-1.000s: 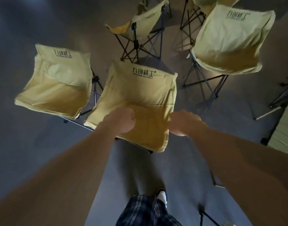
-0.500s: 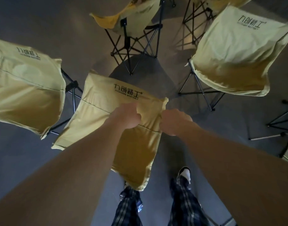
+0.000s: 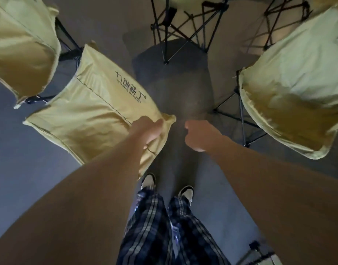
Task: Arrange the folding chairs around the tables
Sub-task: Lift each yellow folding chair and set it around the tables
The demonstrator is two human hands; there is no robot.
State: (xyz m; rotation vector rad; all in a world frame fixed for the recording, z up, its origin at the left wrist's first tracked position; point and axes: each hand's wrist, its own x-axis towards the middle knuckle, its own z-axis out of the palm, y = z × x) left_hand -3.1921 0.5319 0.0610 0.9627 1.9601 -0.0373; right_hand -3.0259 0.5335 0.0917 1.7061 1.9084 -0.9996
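From my remote seat I see the left hand [image 3: 148,131] gripping the near right corner of the yellow folding chair [image 3: 95,115], fingers curled into the fabric at the edge of the backrest. The chair stretches away from that hand up and to the left, tilted, its printed black logo [image 3: 131,88] running diagonally just above the knuckles. The right hand [image 3: 197,135] sits just beside the chair's corner but apart from it, a narrow strip of floor showing between them; its fingers are curled into a loose fist and I see nothing inside it. Both forearms reach forward from the bottom of my view and converge toward the middle. A second yellow chair [image 3: 25,48] stands at the upper left, close against the held one, with its black frame showing in the gap between them. A third yellow chair [image 3: 298,88] stands at the right, well apart from the right hand, its black legs [image 3: 240,115] planted on the grey floor [image 3: 30,169]. Beyond the hands, at the top, I see the crossed black frame of another chair [image 3: 185,29], its seat mostly cut off. Below the hands, plaid trousers [image 3: 164,226] and two light shoes [image 3: 149,179] stand on the floor, the left shoe partly under the held chair's lower edge.
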